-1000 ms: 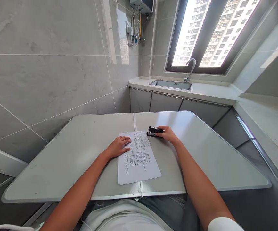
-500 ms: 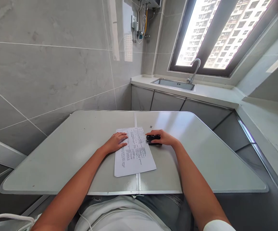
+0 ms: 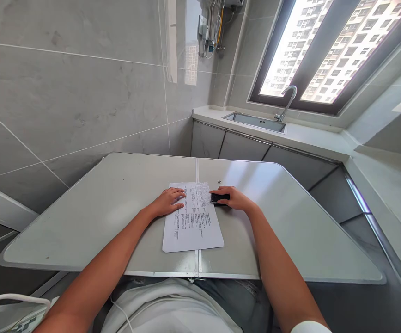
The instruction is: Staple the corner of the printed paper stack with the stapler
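Note:
Printed sheets of paper (image 3: 193, 226) lie on the pale folding table (image 3: 93, 217), across its middle seam. My left hand (image 3: 170, 200) rests flat on the left edge of the paper, fingers stretched out and apart. At the paper's right edge, a black stapler (image 3: 218, 199) has its front end against the sheet. My right hand (image 3: 233, 198) grips the stapler, thumb and fingers wrapped round it, hiding its rear part. Just beyond the stapler lies a tiny metallic piece (image 3: 219, 181), perhaps staples.
Behind the table runs a white counter (image 3: 311, 134) with a sink (image 3: 254, 121) and a curved faucet (image 3: 288, 101) below the window. A grey tiled wall (image 3: 82, 101) stands to the left. A white cable (image 3: 16, 298) shows at the lower left.
The stapler now looks pressed lower in my right hand, its jaws closer together. My left hand stays on the paper. The camera view has tilted slightly.

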Available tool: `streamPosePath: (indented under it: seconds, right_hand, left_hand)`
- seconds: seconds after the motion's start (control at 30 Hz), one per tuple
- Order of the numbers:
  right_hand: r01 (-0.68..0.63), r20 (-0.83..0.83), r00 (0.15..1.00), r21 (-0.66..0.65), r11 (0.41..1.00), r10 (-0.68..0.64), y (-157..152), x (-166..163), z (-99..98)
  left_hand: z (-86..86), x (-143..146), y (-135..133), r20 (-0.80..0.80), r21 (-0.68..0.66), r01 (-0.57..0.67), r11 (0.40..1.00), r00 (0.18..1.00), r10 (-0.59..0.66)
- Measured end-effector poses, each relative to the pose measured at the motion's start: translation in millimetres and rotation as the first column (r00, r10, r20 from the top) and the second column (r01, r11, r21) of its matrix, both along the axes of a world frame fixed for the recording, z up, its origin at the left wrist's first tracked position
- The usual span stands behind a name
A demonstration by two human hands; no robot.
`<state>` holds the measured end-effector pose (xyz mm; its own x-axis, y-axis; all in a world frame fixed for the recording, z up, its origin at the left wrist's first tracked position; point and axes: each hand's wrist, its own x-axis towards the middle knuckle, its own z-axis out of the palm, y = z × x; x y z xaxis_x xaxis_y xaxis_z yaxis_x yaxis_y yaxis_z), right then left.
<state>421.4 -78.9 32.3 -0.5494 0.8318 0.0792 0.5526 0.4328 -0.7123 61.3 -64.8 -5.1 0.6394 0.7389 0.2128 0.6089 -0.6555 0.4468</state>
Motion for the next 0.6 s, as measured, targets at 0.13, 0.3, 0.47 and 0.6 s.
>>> streamPosePath:
  seconds: [0.13, 0.3, 0.47, 0.6]
  right_hand:
    - [0.002, 0.049, 0.999, 0.022, 1.000, -0.003, -0.1, -2.0, -0.5]
    - [0.031, 0.068, 0.997, 0.001, 1.000, -0.031, -0.9, -3.7, -1.6]
    - [0.054, 0.091, 0.994, 0.002, 0.999, -0.054, -1.1, -5.0, -3.4]
    - [0.072, 0.165, 0.983, 0.029, 0.997, -0.076, -0.7, -8.4, -1.8]
  left_hand:
    - [1.3, 0.0, -0.7, 0.000, -0.004, -0.001, 1.000, 1.000, 0.001]
    - [2.9, 0.4, -1.8, -0.005, -0.021, 0.001, 1.000, 1.000, -0.001]
    - [3.1, 0.4, -1.7, 0.009, -0.025, 0.000, 1.000, 1.000, 0.000]
    - [2.0, 0.0, -0.9, 0.003, -0.031, 0.003, 1.000, 1.000, -0.003]
